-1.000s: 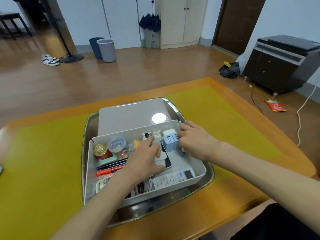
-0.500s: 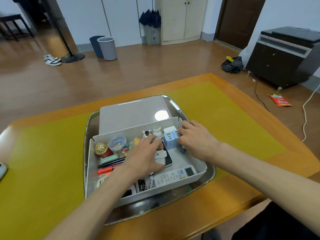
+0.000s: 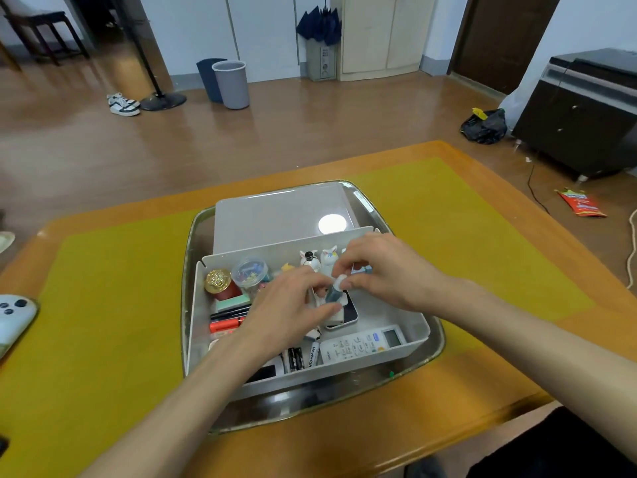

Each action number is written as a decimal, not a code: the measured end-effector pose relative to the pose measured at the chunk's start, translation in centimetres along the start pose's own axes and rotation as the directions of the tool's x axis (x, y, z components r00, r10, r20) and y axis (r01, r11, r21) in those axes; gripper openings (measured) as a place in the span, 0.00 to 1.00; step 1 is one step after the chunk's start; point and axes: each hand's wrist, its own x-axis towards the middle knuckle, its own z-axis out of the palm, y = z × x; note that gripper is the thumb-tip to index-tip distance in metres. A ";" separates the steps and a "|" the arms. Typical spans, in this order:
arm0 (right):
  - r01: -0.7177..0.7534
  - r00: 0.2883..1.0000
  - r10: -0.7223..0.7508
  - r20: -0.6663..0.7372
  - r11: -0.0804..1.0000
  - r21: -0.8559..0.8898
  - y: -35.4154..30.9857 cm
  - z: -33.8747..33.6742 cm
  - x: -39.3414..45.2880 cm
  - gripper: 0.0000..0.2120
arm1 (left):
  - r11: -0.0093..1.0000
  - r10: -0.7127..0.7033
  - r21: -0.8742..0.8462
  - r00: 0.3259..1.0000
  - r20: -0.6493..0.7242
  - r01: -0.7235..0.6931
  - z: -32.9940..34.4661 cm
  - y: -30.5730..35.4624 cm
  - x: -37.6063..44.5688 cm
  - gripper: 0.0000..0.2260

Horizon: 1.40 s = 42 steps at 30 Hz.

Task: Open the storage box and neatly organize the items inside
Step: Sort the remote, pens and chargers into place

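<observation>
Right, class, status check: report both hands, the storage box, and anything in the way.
Left hand and right hand both pinching small blue bottle. Storage box open, items inside. Nothing blocking.

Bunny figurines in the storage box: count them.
2 visible. One bunny figurine with a black nose stands at the storage box back wall; the second bunny figurine stands just right of it. The right hand may hide more.

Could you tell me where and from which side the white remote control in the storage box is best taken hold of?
Probably across its long edges near the display end, from above. The remote control lies flat along the near wall of the storage box, so that wall blocks the near side; batteries crowd its left end.
</observation>
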 end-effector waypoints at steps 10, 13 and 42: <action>-0.013 0.852 0.217 0.477 0.919 -0.395 0.8 2.2 -2.5 0.16 | 0.988 -0.149 -0.047 0.988 -0.033 0.148 -1.6 -2.3 -2.2 0.09; 0.132 0.798 0.182 0.575 0.877 -0.461 0.7 3.4 -2.4 0.06 | 0.979 -0.195 -0.059 0.981 -0.017 0.194 -1.7 -3.1 -3.7 0.07; 0.234 0.923 -0.013 0.386 0.813 -0.533 2.4 1.4 -3.4 0.20 | 0.990 -0.095 -0.104 0.995 -0.018 0.092 -1.5 -2.0 -3.3 0.06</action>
